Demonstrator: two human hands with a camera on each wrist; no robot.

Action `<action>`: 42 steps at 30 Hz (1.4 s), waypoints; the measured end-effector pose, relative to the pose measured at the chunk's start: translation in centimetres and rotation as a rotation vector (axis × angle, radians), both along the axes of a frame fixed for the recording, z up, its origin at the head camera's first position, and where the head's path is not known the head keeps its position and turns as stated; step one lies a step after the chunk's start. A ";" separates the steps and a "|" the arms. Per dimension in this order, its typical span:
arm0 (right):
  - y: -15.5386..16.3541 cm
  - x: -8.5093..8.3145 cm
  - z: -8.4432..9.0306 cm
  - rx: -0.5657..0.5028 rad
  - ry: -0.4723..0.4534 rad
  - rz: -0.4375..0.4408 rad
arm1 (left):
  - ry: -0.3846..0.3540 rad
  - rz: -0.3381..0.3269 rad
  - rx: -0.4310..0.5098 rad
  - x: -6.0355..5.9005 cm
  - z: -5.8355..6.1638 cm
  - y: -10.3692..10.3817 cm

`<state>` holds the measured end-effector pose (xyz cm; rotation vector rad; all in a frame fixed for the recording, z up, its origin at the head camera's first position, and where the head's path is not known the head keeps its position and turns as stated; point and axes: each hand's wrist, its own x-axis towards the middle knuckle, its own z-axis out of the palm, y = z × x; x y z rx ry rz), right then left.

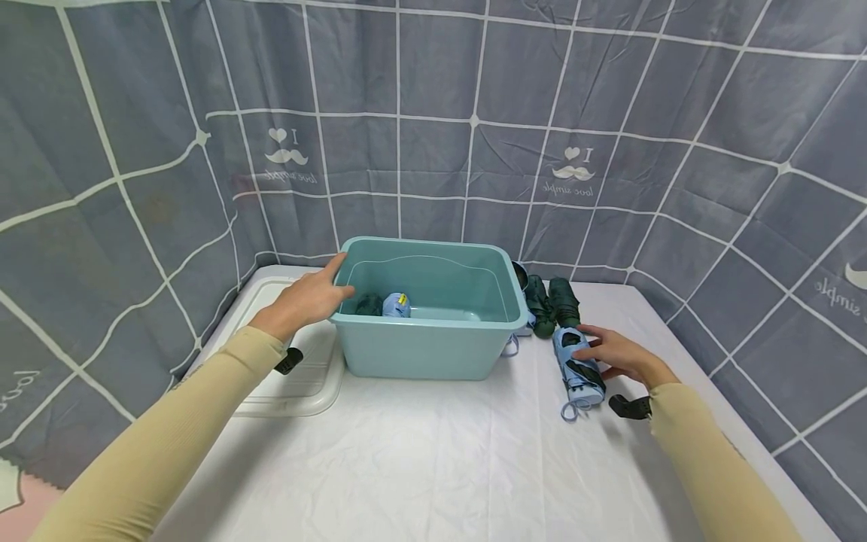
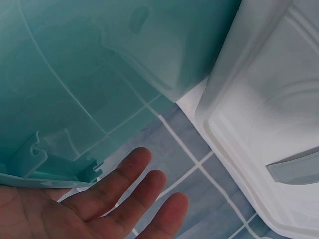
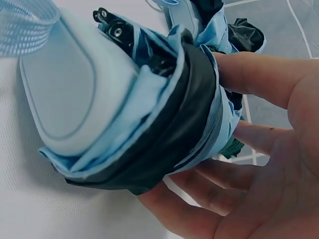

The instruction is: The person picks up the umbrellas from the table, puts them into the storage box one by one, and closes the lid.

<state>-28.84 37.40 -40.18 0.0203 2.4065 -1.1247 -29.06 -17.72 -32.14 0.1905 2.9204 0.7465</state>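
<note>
On the table (image 1: 433, 452), the right hand (image 1: 619, 355) curls its fingers (image 3: 249, 74) round the folded light-blue umbrella (image 1: 577, 369), which lies just right of the teal bin (image 1: 427, 342). It looks light, soft-skinned and slippery; mid-body seems the surest hold. The left hand (image 1: 305, 297) rests on the bin's rim, fingers spread.
</note>
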 end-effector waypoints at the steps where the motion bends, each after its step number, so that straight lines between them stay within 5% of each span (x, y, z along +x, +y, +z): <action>1: 0.0 0.0 -0.1 0.001 -0.004 -0.003 | 0.001 0.000 -0.001 0.0 0.0 0.0; 42: -0.4 -0.1 -0.3 -0.006 0.042 -0.077 | 0.003 0.000 -0.020 -0.2 -0.1 0.1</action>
